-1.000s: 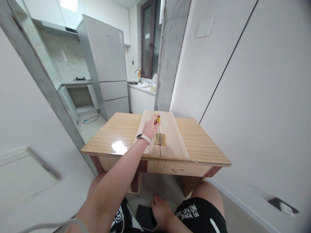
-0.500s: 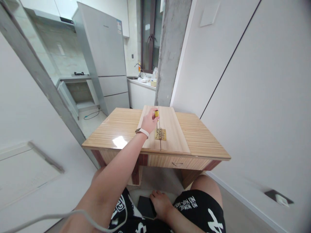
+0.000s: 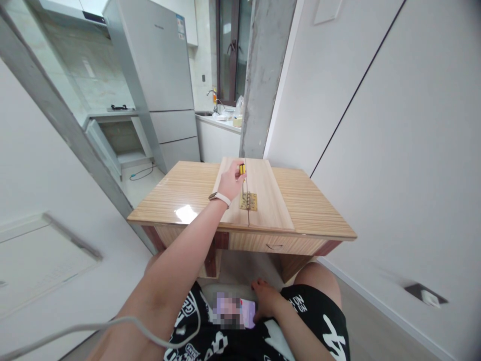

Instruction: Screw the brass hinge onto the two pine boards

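My left hand (image 3: 232,180), wearing a watch with a light strap, is closed around a screwdriver (image 3: 242,169) with a yellow and black handle. The shaft points down to a brass-coloured hinge (image 3: 248,201). That hinge lies across the seam between two pale wooden boards (image 3: 268,200), side by side on the table. Down at my lap, my right hand (image 3: 266,298) has its fingers apart, with the thumb at the edge of a phone (image 3: 248,313). The phone's screen is lit and partly blurred out.
The boards lie on a wood-grain table (image 3: 315,210) with a drawer (image 3: 276,245) in front. A grey cable (image 3: 131,323) crosses my left arm. Beyond the table stand a fridge (image 3: 165,65) and a sink counter (image 3: 220,135). A white wall (image 3: 394,150) rises on the right.
My right hand has shifted right and lifted partly off the phone, whose dark screen is now lit. My left hand still holds the screwdriver at the hinge. The view has tilted slightly down.
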### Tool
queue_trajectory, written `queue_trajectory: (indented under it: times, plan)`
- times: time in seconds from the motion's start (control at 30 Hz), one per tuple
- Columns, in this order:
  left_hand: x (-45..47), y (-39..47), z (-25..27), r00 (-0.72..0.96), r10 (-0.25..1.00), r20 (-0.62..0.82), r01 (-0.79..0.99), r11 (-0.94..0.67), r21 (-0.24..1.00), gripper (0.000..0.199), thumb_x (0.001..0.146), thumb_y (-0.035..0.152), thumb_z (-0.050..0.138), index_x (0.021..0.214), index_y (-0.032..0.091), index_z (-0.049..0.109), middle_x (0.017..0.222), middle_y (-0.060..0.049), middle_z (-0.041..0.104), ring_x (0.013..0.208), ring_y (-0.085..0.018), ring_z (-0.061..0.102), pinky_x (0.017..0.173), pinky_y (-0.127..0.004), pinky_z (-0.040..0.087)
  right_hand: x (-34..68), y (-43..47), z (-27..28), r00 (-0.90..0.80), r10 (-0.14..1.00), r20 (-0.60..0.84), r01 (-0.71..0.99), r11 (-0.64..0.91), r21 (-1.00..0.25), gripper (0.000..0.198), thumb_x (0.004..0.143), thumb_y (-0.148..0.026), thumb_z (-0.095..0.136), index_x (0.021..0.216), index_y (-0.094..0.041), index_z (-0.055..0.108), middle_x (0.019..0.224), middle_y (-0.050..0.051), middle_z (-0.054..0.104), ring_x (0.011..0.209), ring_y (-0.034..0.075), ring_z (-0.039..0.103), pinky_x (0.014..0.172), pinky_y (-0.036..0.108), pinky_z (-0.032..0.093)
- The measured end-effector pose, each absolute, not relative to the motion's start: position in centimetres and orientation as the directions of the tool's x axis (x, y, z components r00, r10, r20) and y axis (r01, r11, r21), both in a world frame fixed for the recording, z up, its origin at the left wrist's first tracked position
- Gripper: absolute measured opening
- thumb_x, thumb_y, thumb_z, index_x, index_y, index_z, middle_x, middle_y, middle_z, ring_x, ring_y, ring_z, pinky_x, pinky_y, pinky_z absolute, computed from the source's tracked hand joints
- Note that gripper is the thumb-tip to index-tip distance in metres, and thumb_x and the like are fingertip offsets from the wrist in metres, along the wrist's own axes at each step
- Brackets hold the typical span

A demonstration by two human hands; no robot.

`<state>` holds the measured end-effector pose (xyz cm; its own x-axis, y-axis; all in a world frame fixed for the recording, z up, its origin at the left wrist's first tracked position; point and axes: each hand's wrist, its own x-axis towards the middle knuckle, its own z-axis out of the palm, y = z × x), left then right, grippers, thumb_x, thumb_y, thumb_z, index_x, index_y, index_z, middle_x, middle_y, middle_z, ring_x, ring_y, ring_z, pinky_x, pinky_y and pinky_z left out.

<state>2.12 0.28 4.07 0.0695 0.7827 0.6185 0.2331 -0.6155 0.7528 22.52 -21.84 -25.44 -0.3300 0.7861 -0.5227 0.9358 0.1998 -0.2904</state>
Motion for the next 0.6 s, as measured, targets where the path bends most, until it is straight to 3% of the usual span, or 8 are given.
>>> queue_trajectory:
  times: [0.23, 0.43, 0.6]
  plan:
    - [2.2, 0.3, 4.0, 0.064, 0.781, 0.622, 0.252, -0.615, 0.747, 0.043, 0.090, 0.016, 0.064, 0.130, 0.025, 0.053, 0.107, -0.007, 0.074, 0.101, -0.020, 0.073, 0.093, -0.037, 0.059, 20.3, -23.1, -26.5, -0.380, 0.755, -0.535, 0.923, 0.347, -0.166, 0.119, 0.042, -0.035, 0.094, 0.149, -0.020, 0.043, 0.147, 0.024, 0.047, 0.131, 0.046, 0.049, 0.103, 0.056, 0.044]
    - [2.4, 0.5, 3.9, 0.072, 0.775, 0.628, 0.246, -0.624, 0.742, 0.043, 0.090, 0.015, 0.063, 0.130, 0.024, 0.053, 0.106, -0.007, 0.075, 0.101, -0.020, 0.073, 0.092, -0.036, 0.059, 19.1, -23.8, -27.3, -0.474, 0.744, -0.471, 0.874, 0.462, -0.149, 0.104, 0.047, -0.025, 0.091, 0.142, -0.012, 0.050, 0.136, 0.026, 0.056, 0.121, 0.043, 0.056, 0.096, 0.054, 0.050]
    - [2.4, 0.4, 4.0, 0.072, 0.779, 0.623, 0.251, -0.618, 0.745, 0.043, 0.090, 0.014, 0.062, 0.131, 0.025, 0.052, 0.106, -0.007, 0.075, 0.099, -0.019, 0.073, 0.090, -0.035, 0.060, 19.2, -23.6, -26.9, -0.478, 0.754, -0.451, 0.874, 0.457, -0.162, 0.097, 0.049, -0.023, 0.091, 0.138, -0.014, 0.054, 0.134, 0.023, 0.059, 0.120, 0.040, 0.058, 0.098, 0.050, 0.050]
